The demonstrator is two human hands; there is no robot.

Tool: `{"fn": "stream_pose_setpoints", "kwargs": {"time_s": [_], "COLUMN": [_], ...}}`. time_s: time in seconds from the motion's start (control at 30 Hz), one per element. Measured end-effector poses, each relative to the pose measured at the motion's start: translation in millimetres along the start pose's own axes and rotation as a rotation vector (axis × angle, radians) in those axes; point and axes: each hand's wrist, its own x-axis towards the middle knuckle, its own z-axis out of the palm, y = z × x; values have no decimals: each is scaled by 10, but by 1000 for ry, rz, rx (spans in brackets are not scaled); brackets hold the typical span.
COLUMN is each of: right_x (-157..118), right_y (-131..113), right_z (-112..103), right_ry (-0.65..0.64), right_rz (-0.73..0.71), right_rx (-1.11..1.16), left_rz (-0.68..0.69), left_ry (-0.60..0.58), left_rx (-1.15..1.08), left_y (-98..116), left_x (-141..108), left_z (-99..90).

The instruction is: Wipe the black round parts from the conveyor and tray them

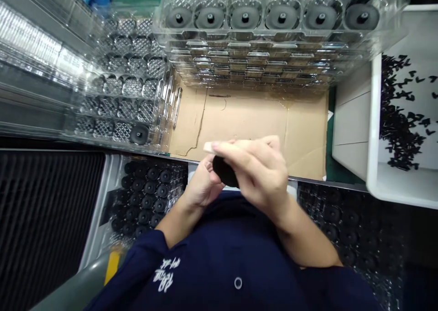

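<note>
Close to my body, above the front edge of the bench, my two hands meet around a dark round part [225, 172]. My left hand [202, 185] is closed on its left side, with the fingers partly hidden. My right hand [262, 171] reaches over the part from the right, blurred by motion. A small white block-like piece [208, 147] sticks out at the right hand's fingertips, pinched there; its exact kind I cannot make out. Beneath the hands lies a brown cardboard sheet [246, 119].
Stacked see-through trays [246, 46] at the back hold grey-black round parts [245, 16]. Another see-through tray [130, 87] at left carries one dark round part [139, 134]. A white bin [374, 119] at right holds small black pieces [404, 128]. Filled trays [147, 197] sit below the bench edge.
</note>
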Motion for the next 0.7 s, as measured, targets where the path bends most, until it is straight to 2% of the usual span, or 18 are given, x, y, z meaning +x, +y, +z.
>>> {"fn": "stream_pose_setpoints", "kwargs": {"time_s": [0.1,0.17,0.23,0.3,0.33,0.37,0.47,0.5,0.63,0.7], "right_x": [-105,-172,-202,-203,-199,-195,-177,-171,-211,-270], "right_y": [110,89,-3,-97,-125,-135,-85,-64,-111,-206], "right_z": [-173,-287,-316,-258,-216,-177,-106,-90,13,47], "right_ry": [-155,-199,-82,96,130,110,-77,-74,216,215], "right_rz": [131,195,189,157,149,156,189,182,145,141], "right_rx": [-51,-107,-91,-21,12,42,80,82,67,93], "left_rz": [99,124,124,115,113,121,172,176,175,182], "left_ry": [-56,-64,-88,-112,-115,-108,-69,-60,-22,-17], "left_rx": [-9,4,27,46,52,56,72,74,48,21], "left_y": [59,97,129,156,167,176,175,161,96,99], "left_x": [-54,-97,-120,-118,-111,-102,-85,-84,-95,-111], "left_z": [-12,11,49,68,62,49,6,5,71,110]}}
